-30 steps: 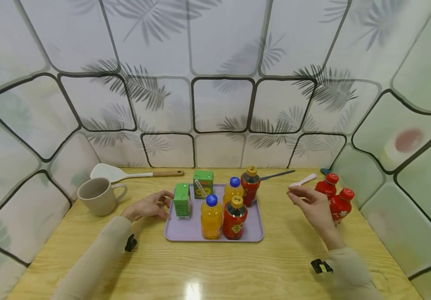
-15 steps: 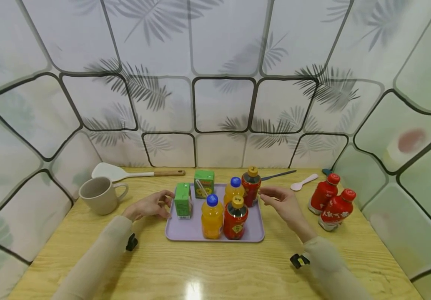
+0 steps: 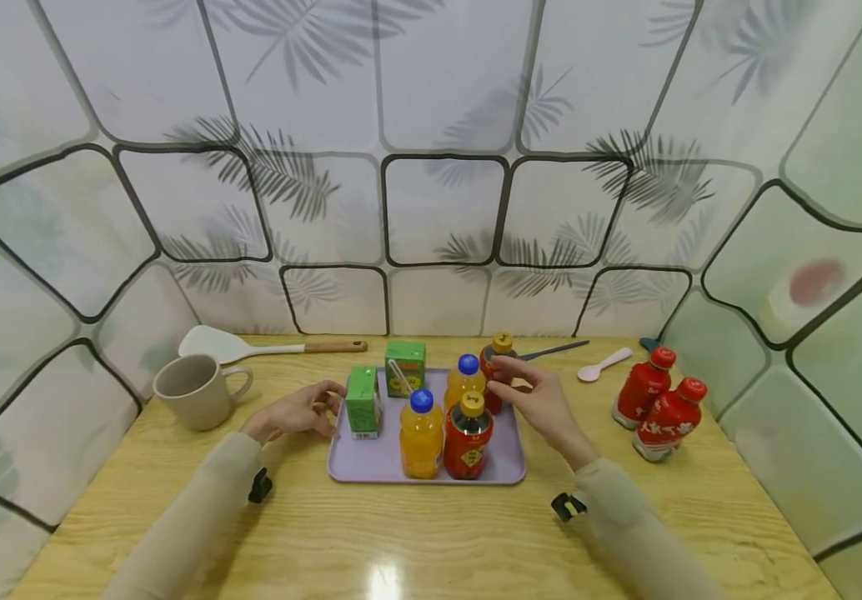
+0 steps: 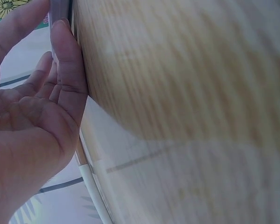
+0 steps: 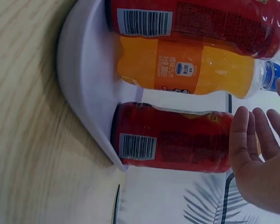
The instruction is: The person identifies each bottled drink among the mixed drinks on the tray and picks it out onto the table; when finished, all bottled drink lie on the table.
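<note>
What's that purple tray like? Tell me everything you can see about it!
The tray is pale purple, shaped like a rectangle with rounded corners and a low raised rim, and it looks like smooth plastic. It lies flat on the wooden table. Standing on it are two green cartons, two orange drink bottles with blue caps and two red-labelled bottles with yellow caps. The left hand is at its left edge and seems to touch it.
</note>
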Demonstrator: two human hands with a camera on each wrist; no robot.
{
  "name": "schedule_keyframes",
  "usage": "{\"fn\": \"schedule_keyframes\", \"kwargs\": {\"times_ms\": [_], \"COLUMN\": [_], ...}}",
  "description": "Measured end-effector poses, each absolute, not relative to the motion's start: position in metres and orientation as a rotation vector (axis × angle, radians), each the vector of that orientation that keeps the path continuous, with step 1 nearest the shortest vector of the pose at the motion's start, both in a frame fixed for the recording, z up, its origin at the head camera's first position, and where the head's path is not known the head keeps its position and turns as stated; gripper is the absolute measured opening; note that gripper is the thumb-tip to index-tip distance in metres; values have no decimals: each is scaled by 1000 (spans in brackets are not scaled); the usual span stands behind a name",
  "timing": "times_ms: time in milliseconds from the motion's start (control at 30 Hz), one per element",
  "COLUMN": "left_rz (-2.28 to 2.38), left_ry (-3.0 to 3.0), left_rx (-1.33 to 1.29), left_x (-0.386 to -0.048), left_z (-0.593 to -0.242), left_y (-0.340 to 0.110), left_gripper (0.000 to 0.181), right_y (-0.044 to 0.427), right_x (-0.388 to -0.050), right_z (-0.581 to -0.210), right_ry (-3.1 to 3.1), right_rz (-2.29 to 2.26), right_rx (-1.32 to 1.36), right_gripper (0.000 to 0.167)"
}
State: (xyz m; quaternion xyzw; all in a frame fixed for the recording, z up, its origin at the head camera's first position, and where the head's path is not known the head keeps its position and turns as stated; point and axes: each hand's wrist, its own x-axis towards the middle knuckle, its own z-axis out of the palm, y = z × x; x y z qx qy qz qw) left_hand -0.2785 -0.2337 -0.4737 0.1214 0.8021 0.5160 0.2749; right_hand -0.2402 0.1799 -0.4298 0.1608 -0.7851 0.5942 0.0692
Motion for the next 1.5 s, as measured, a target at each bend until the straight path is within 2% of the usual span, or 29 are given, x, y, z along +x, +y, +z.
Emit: {"fn": "schedule_keyframes", "kwargs": {"times_ms": [400,533,633,867,1067,1500], "left_rz": [1393,1390,1386,1382,1377,1380], "left_ry": [2149,2153,2160,2153,2158,2172], "left_rx": [339,349,354,368,379,355], "left_x": [-278,-278,-278,-278,-278,-277], "left_z": [-474,-474,-473,-474,-475,-473], "left_y": [-235,-234,-234,-233,-233,-233], "left_gripper": [67,66,66,66,66,67], "right_y": [152,148,148,150,152,171], "right_x": [-252,-256,-257,-255,-253,-245], "right_z": [-419,-418,-418,-420,-422,-405], "right_ry": [-2556,-2579,-2588,-2543,-2498,-2352], "right_rz": [1530,1465,1480,1559,1609,1764], "right_rx": [454,476,468,415,367,264], "right_gripper": [50,38,34,43,38,42]}}
